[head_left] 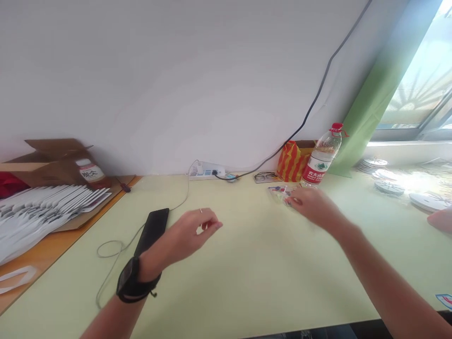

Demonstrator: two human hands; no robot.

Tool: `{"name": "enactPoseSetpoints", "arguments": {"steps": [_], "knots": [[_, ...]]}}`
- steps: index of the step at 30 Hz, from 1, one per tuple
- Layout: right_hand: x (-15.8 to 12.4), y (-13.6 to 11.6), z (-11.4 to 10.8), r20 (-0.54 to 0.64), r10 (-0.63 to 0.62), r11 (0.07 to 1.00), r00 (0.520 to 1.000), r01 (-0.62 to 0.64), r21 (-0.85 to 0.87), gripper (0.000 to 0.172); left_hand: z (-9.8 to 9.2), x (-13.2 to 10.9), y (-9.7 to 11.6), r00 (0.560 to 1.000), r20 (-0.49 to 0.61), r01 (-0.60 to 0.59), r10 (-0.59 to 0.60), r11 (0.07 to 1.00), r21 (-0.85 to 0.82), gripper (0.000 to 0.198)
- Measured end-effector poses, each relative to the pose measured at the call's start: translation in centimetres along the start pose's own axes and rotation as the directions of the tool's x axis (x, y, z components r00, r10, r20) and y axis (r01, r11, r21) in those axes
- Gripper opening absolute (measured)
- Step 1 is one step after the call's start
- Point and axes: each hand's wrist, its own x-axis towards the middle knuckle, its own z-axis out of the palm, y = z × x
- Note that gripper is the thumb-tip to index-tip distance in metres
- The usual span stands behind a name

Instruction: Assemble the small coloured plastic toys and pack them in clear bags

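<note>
My left hand (196, 231) hovers over the table with thumb and fingers curled together, and nothing shows in it. It wears a ring, and there is a black watch (129, 280) on the wrist. Beneath that forearm lies a black phone-like slab (153, 228) with a thin cable. Farther right, my right hand (314, 205) reaches to a clear plastic bag or tray (273, 195) of small coloured pieces. Its fingertips are closed at the near side of these pieces; what they pinch is too small to make out.
A large water bottle (319, 160) stands by a red-yellow bag (292, 162). Glasses (266, 177) and a power strip (208, 170) lie along the wall. Stacked white discs (388, 187) and another person's hand (441, 220) are at right. White packets (52, 202), a bottle (92, 174) and a cardboard box (52, 162) sit left.
</note>
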Motion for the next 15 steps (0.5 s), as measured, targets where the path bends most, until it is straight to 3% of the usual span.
{"name": "enactPoseSetpoints", "arguments": {"steps": [2,5,9,11,15], "knots": [[-1.3,-0.6,3.6,0.093,0.018,0.982,0.996,0.000,-0.191,0.030,1.5,-1.8,-0.3,0.998,0.038,0.050,-0.050,0.999,-0.002,0.031],[-3.0,-1.4,7.1,0.237,0.029,0.968,0.971,0.031,-0.248,0.031,3.3,-4.6,-1.1,0.987,0.033,0.158,-0.158,0.987,0.008,0.027],[-4.2,-1.2,7.4,0.134,0.004,0.970,0.991,0.028,-0.240,0.036,4.3,-8.4,-3.1,0.957,-0.108,0.275,-0.269,0.960,0.047,0.025],[-5.0,-1.0,6.7,0.033,-0.044,0.974,0.998,0.050,-0.221,0.036,4.4,-10.4,-4.4,0.906,-0.234,0.379,-0.354,0.922,0.073,0.026],[-8.7,-0.9,5.6,-0.114,-0.096,0.989,0.989,0.082,-0.120,0.039,3.4,-13.6,-7.2,0.744,-0.441,0.605,-0.502,0.787,0.124,0.037]]}}
